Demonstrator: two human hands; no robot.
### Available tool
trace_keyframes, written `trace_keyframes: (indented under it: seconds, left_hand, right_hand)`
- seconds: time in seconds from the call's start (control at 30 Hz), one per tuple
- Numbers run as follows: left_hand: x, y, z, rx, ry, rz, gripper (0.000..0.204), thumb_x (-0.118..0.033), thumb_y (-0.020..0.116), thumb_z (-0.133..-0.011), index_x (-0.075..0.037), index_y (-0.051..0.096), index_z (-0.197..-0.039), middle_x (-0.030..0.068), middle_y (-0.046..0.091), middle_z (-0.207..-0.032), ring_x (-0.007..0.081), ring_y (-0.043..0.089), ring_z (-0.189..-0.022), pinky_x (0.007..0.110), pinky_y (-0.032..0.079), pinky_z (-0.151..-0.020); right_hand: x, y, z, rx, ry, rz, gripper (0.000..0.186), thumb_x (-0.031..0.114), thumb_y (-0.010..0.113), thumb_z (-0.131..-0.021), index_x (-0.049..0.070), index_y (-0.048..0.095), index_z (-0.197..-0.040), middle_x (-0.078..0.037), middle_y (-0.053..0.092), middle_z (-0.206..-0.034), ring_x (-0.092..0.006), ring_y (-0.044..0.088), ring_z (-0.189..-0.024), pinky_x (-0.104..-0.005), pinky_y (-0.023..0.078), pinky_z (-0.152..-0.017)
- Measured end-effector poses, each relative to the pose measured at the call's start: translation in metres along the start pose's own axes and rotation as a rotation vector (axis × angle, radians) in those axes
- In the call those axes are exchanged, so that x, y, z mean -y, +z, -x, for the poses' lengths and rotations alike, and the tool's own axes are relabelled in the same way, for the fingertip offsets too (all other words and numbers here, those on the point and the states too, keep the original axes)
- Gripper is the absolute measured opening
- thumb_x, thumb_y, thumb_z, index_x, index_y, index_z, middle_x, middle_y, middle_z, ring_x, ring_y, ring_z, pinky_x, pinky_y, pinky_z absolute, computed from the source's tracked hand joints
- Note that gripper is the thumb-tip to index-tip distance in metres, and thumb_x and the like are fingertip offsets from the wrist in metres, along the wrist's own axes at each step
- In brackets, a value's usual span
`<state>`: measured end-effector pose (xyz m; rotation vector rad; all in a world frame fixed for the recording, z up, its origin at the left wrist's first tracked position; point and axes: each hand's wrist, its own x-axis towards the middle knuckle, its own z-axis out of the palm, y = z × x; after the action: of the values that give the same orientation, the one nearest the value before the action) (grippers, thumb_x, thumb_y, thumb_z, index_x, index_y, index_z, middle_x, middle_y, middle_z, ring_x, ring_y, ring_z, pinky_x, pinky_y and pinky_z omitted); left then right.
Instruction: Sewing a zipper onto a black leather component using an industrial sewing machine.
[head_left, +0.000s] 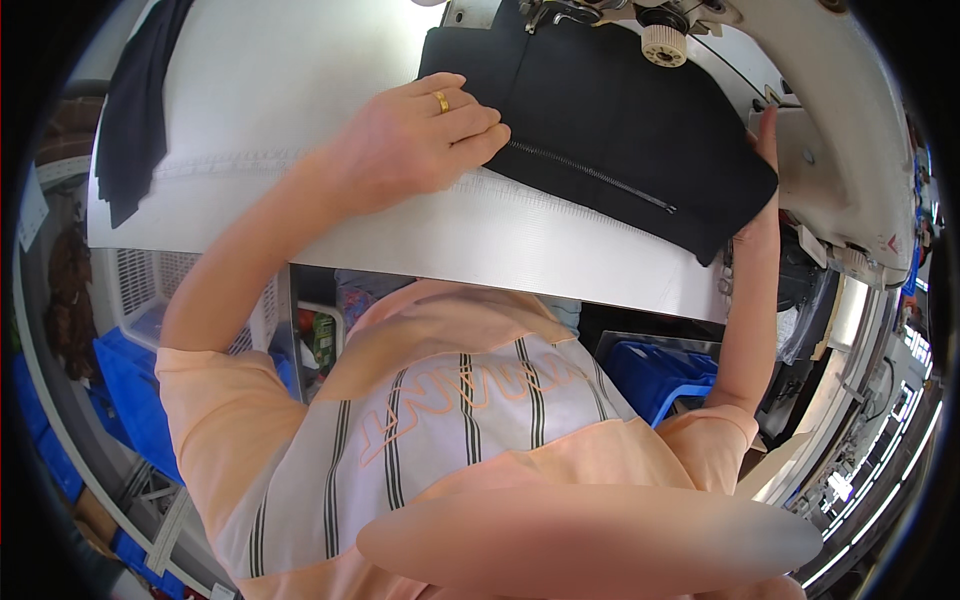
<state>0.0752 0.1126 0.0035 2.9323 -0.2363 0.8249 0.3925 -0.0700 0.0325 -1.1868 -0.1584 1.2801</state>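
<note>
A black fabric piece with a zipper lies on the white sewing table, running under the sewing machine head at the top. My left hand, a gold ring on one finger, rests flat on the fabric's left edge beside the zipper, fingers curled down. My right hand reaches up at the fabric's right side, next to the machine's white body; most of it is hidden behind the cloth, and its grip cannot be seen.
A dark garment hangs over the table's far left edge. Under the table stand blue crates, a white perforated basket and more blue bins at left. My peach striped shirt fills the lower middle.
</note>
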Motion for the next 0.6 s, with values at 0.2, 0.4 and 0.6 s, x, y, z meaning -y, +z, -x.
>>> trace_keyframes:
  seconds: [0.2,0.4,0.6]
  left_hand:
    - [-0.001,0.006,-0.004,-0.092,-0.01,-0.027,0.02,-0.008,0.066,-0.073,-0.004,0.067,-0.093,0.0063,0.065,-0.098,0.019,0.065,-0.085,0.038,0.054,-0.083]
    - [0.055,0.023,-0.035,-0.146,0.046,-0.177,0.03,-0.007,0.072,-0.065,-0.006,0.068,-0.094,0.0037,0.062,-0.094,0.0197,0.062,-0.084,0.032,0.052,-0.075]
    - [0.065,0.03,-0.034,-0.132,0.085,-0.126,0.035,-0.008,0.073,-0.065,-0.003,0.066,-0.099,0.0047,0.061,-0.093,0.0229,0.061,-0.085,0.034,0.05,-0.078]
  right_hand:
    - [0.003,0.021,-0.011,-0.102,-0.238,0.92,0.04,0.026,0.075,-0.079,-0.004,0.065,-0.104,-0.01,0.068,-0.095,-0.0157,0.065,-0.083,-0.0268,0.052,-0.076]
    - [0.028,0.02,-0.074,-0.165,-0.338,1.029,0.031,0.018,0.072,-0.08,-0.004,0.067,-0.101,-0.011,0.069,-0.094,-0.015,0.064,-0.084,-0.0273,0.048,-0.079]
    - [0.026,0.01,-0.109,-0.203,-0.634,1.055,0.02,0.012,0.066,-0.082,-0.004,0.067,-0.094,-0.007,0.069,-0.083,-0.0111,0.062,-0.074,-0.0276,0.047,-0.07]
